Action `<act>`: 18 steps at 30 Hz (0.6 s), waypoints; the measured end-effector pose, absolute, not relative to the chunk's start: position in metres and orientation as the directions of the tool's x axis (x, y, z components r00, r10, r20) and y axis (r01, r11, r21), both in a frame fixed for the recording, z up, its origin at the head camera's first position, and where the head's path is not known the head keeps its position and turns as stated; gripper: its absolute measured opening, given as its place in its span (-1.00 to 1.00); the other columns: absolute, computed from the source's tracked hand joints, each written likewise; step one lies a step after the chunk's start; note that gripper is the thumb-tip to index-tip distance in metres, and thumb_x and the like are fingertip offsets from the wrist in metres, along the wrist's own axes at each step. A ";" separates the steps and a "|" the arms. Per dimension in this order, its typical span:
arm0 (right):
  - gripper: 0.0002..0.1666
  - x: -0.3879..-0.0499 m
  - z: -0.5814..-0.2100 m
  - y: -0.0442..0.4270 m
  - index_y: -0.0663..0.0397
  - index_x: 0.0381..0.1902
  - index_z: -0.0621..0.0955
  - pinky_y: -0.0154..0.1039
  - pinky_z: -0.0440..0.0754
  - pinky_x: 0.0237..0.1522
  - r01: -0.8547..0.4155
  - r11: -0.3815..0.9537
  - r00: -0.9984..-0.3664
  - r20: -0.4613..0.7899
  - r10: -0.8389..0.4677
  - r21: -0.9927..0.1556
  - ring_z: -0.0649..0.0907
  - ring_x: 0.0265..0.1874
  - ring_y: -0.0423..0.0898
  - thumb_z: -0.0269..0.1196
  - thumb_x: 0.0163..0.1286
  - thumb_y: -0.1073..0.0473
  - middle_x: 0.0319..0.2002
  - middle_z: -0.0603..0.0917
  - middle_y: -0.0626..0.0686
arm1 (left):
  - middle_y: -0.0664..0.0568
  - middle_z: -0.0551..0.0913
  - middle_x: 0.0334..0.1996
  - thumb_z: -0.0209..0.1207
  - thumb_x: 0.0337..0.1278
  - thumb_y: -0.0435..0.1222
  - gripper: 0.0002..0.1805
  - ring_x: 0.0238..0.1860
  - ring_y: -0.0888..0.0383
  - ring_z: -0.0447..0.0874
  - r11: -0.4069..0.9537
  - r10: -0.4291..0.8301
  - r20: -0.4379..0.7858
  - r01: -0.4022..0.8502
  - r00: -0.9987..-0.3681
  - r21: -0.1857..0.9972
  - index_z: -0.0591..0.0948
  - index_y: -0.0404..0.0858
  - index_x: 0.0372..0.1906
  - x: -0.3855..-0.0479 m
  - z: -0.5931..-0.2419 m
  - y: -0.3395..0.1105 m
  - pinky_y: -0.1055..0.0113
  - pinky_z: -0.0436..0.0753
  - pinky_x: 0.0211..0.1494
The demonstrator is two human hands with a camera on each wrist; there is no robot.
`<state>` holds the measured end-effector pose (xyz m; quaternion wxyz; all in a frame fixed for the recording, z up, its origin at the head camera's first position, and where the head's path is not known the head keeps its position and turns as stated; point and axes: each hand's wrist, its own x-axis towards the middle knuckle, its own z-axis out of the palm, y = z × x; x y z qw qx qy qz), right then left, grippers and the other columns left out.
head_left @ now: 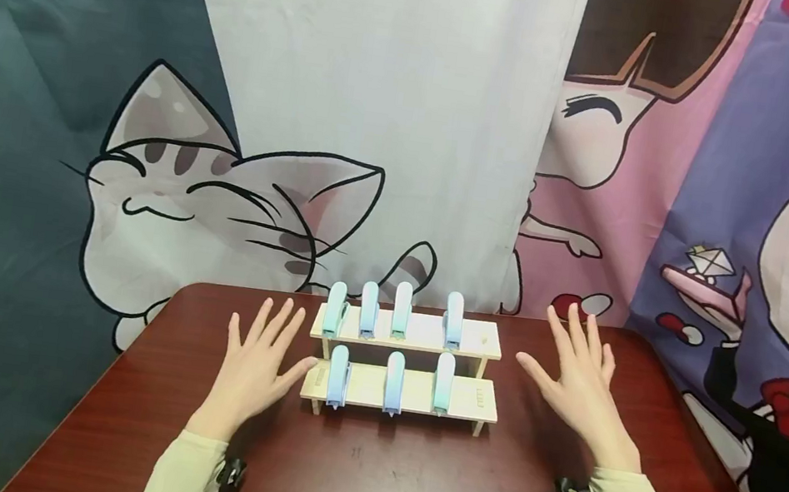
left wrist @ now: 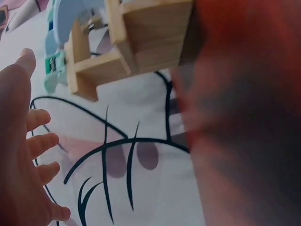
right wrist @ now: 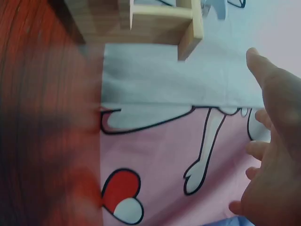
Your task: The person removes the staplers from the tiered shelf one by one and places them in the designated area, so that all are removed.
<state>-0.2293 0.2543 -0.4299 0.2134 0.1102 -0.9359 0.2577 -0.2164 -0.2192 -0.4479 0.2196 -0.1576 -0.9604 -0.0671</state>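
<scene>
A two-tier pale wooden rack [head_left: 373, 397] stands on the table and carries small pastel staplers. Several are on the upper tier, among them a mint stapler [head_left: 335, 309] at its left end and a blue stapler [head_left: 454, 322] further right. Three are on the lower tier: two blue, with a mint stapler [head_left: 443, 383] on the right. My left hand [head_left: 251, 373] is spread left of the rack, its thumb tip close to the lower tier's left end. To the right, my right hand [head_left: 583, 382] is spread apart from the rack. Neither hand holds anything.
The rack stands on a dark red-brown table [head_left: 368, 486] with rounded far corners. Behind it hangs a cloth backdrop [head_left: 389, 69] with cartoon figures. On the upper tier, a gap separates the right-hand blue stapler from the others.
</scene>
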 end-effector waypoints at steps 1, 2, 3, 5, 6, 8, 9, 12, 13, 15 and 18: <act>0.04 -0.229 -0.430 0.251 -0.11 0.63 0.11 0.52 -0.27 0.36 -0.335 0.836 -0.880 0.462 -0.112 -0.435 -0.18 0.57 0.25 0.30 0.36 -0.26 0.61 -0.06 0.24 | -0.12 0.18 0.56 0.11 0.28 0.26 -0.09 0.57 -0.20 -0.05 0.939 0.284 0.439 0.340 -0.853 0.052 0.26 -0.17 0.56 -0.215 -0.450 -0.219 -0.47 -0.09 0.42; 0.04 -0.228 -0.430 0.248 -0.10 0.62 0.12 0.49 -0.25 0.37 -0.354 0.828 -0.875 0.467 -0.129 -0.435 -0.16 0.58 0.24 0.32 0.36 -0.24 0.61 -0.05 0.24 | -0.12 0.19 0.55 0.12 0.27 0.26 -0.09 0.57 -0.21 -0.03 0.936 0.294 0.436 0.348 -0.851 0.047 0.26 -0.17 0.56 -0.213 -0.452 -0.219 -0.47 -0.07 0.41; 0.04 -0.227 -0.430 0.245 -0.10 0.62 0.12 0.47 -0.23 0.39 -0.374 0.819 -0.869 0.473 -0.146 -0.435 -0.12 0.58 0.23 0.33 0.35 -0.22 0.61 -0.03 0.23 | -0.12 0.19 0.55 0.12 0.27 0.26 -0.09 0.57 -0.20 -0.02 0.934 0.302 0.433 0.355 -0.849 0.044 0.26 -0.17 0.56 -0.212 -0.454 -0.218 -0.48 -0.04 0.41; 0.04 -0.224 -0.431 0.239 -0.10 0.62 0.13 0.40 -0.22 0.43 -0.412 0.801 -0.859 0.480 -0.182 -0.434 -0.04 0.57 0.21 0.35 0.35 -0.19 0.60 0.01 0.21 | -0.11 0.19 0.55 0.13 0.27 0.26 -0.08 0.57 -0.19 -0.03 0.926 0.318 0.434 0.374 -0.843 0.048 0.26 -0.17 0.56 -0.211 -0.458 -0.216 -0.48 -0.04 0.40; 0.03 -0.223 -0.431 0.236 -0.09 0.62 0.13 0.36 -0.21 0.45 -0.431 0.790 -0.853 0.482 -0.200 -0.435 0.00 0.57 0.19 0.35 0.35 -0.18 0.60 0.04 0.21 | -0.10 0.19 0.55 0.12 0.27 0.27 -0.08 0.58 -0.18 -0.03 0.924 0.323 0.434 0.379 -0.841 0.046 0.26 -0.17 0.56 -0.211 -0.459 -0.215 -0.48 -0.03 0.40; 0.03 -0.221 -0.432 0.229 -0.07 0.61 0.15 0.26 -0.19 0.50 -0.471 0.768 -0.838 0.491 -0.236 -0.434 0.07 0.56 0.15 0.37 0.35 -0.13 0.58 0.11 0.20 | -0.09 0.20 0.55 0.12 0.27 0.27 -0.08 0.58 -0.16 -0.03 0.918 0.330 0.439 0.393 -0.835 0.057 0.26 -0.17 0.56 -0.211 -0.461 -0.213 -0.47 -0.04 0.41; 0.02 -0.220 -0.432 0.226 -0.06 0.61 0.16 0.21 -0.18 0.52 -0.489 0.757 -0.831 0.496 -0.253 -0.433 0.11 0.55 0.14 0.39 0.34 -0.11 0.57 0.14 0.19 | -0.09 0.20 0.55 0.12 0.27 0.28 -0.08 0.58 -0.15 -0.03 0.916 0.333 0.438 0.397 -0.835 0.060 0.26 -0.17 0.56 -0.211 -0.461 -0.212 -0.46 -0.05 0.42; -0.01 -0.216 -0.435 0.216 0.03 0.58 0.22 0.03 -0.12 0.56 -0.543 0.723 -0.806 0.507 -0.307 -0.426 0.20 0.52 0.16 0.41 0.33 -0.05 0.53 0.24 0.19 | -0.08 0.21 0.55 0.11 0.27 0.29 -0.07 0.58 -0.14 -0.02 0.912 0.341 0.426 0.405 -0.838 0.068 0.24 -0.15 0.57 -0.210 -0.463 -0.209 -0.44 -0.06 0.43; -0.02 -0.214 -0.436 0.213 0.06 0.57 0.24 -0.02 -0.10 0.57 -0.557 0.715 -0.799 0.507 -0.323 -0.423 0.22 0.51 0.18 0.42 0.32 -0.04 0.52 0.27 0.20 | -0.08 0.20 0.55 0.11 0.28 0.29 -0.07 0.58 -0.14 -0.02 0.910 0.343 0.417 0.408 -0.842 0.075 0.23 -0.15 0.57 -0.209 -0.464 -0.209 -0.43 -0.08 0.44; -0.04 -0.210 -0.438 0.207 0.09 0.54 0.29 -0.13 -0.08 0.57 -0.574 0.698 -0.794 0.498 -0.348 -0.428 0.26 0.48 0.21 0.43 0.31 -0.05 0.50 0.30 0.20 | -0.09 0.20 0.55 0.10 0.28 0.30 -0.07 0.58 -0.13 -0.02 0.908 0.350 0.396 0.412 -0.849 0.081 0.23 -0.14 0.58 -0.207 -0.465 -0.207 -0.43 -0.09 0.45; -0.06 -0.207 -0.441 0.199 0.03 0.53 0.33 -0.14 0.04 0.55 -0.583 0.686 -0.794 0.482 -0.369 -0.435 0.30 0.47 0.18 0.43 0.30 -0.11 0.48 0.35 0.15 | -0.11 0.21 0.55 0.10 0.28 0.30 -0.07 0.58 -0.12 -0.01 0.906 0.352 0.376 0.413 -0.857 0.092 0.24 -0.15 0.57 -0.204 -0.466 -0.206 -0.41 -0.10 0.47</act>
